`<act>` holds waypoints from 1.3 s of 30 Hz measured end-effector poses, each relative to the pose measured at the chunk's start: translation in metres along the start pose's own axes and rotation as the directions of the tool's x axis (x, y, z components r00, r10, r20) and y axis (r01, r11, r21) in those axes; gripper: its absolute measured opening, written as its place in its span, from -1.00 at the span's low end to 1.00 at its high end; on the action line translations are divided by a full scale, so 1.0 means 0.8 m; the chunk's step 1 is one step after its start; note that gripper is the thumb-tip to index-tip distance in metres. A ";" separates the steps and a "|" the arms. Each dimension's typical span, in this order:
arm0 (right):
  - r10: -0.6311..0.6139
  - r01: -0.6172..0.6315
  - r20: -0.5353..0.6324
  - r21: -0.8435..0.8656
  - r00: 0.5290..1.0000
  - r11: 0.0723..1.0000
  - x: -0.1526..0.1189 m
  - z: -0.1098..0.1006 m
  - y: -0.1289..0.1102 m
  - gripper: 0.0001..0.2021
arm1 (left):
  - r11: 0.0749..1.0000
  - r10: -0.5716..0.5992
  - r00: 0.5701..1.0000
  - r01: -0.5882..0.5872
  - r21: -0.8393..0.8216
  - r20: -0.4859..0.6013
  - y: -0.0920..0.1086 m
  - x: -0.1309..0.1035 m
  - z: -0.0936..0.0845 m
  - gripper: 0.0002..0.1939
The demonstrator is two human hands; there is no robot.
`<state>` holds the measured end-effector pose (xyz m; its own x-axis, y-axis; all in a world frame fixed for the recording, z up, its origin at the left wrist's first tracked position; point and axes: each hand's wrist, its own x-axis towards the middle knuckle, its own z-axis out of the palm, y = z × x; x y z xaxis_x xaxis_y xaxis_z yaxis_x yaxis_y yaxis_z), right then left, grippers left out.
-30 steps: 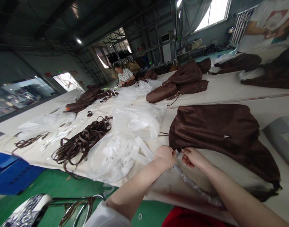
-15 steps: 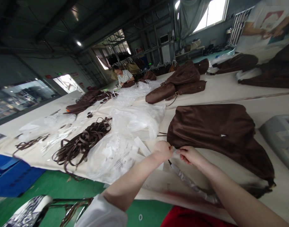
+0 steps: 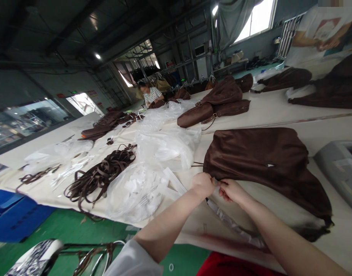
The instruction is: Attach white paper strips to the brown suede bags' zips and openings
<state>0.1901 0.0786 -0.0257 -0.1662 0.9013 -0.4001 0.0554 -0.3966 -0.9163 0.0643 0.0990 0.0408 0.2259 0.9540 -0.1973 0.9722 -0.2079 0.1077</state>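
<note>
A dark brown leather bag (image 3: 256, 153) lies flat on the table, a small pale tag or mark on its front. Its strap (image 3: 232, 222), wrapped in whitish plastic film, curves below the bag toward the lower right corner. Both my hands meet at the bag's lower left edge, above the strap's near end. My left hand (image 3: 203, 184) is closed, its fingers pinching a small bit of clear film. Touching or almost touching it, my right hand (image 3: 230, 190) pinches the same film from the other side. The fingers hide most of what they hold.
Clear plastic bags (image 3: 141, 191) and a heap of brown straps (image 3: 104, 172) lie to the left. More brown bags (image 3: 219, 103) lie farther back. A grey machine-like object (image 3: 342, 172) sits at the right edge. One person (image 3: 153, 96) works behind; another (image 3: 319, 38) stands at right.
My left hand has shifted slightly right, closer to my right hand, and less film shows between them. The bag and strap stay where they were.
</note>
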 end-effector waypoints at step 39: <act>-0.189 0.185 -0.071 -0.062 0.979 0.981 -0.063 -0.021 -0.027 -0.81 | 0.901 0.170 0.981 -0.114 -0.419 0.098 -0.027 -0.019 0.038 -0.69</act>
<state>0.2137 0.0446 0.0142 -0.1033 0.9701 -0.2195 0.0850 -0.2112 -0.9737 0.0416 0.0827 0.0118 0.3924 0.8791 -0.2706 0.8241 -0.2054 0.5279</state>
